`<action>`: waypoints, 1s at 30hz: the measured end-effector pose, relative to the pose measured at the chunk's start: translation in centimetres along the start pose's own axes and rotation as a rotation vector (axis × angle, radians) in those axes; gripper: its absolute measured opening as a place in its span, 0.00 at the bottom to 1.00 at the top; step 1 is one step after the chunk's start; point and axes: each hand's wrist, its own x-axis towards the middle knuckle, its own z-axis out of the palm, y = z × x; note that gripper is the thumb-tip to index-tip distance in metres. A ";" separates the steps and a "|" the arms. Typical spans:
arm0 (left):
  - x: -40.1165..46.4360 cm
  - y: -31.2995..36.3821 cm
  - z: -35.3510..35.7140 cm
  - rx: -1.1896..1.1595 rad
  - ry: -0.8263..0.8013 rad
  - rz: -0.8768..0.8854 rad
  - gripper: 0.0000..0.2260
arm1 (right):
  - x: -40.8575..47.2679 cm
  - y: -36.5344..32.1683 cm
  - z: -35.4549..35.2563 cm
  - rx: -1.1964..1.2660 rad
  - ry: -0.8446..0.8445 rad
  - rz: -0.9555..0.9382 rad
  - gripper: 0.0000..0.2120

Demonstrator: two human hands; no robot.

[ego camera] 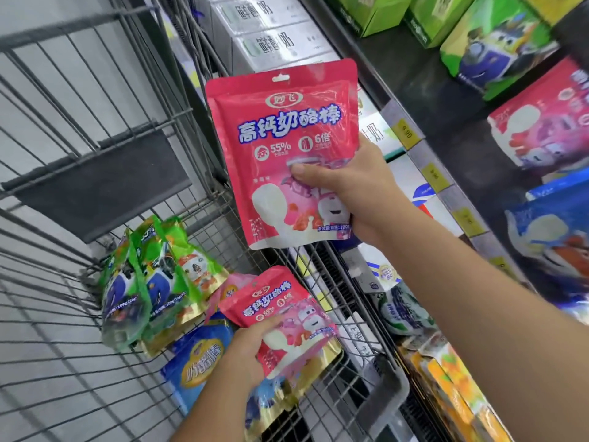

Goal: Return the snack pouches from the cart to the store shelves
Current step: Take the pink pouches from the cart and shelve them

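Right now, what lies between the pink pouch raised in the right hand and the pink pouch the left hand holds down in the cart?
In the head view, only the cart's wire side shows between the raised pink pouch and the lower pink pouch.

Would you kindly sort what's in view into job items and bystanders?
Job: raised pink pouch in right hand; second pink pouch in left hand; green pouches; blue pouch; cart.
Bystanders: milk cartons; price tags.

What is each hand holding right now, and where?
Right hand grips the raised pink snack pouch at its lower right edge. Left hand grips another pink pouch in the wire cart.
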 end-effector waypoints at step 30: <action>-23.0 19.6 6.1 0.448 -0.068 1.104 0.12 | -7.8 -4.0 -12.4 0.164 0.594 -0.173 0.18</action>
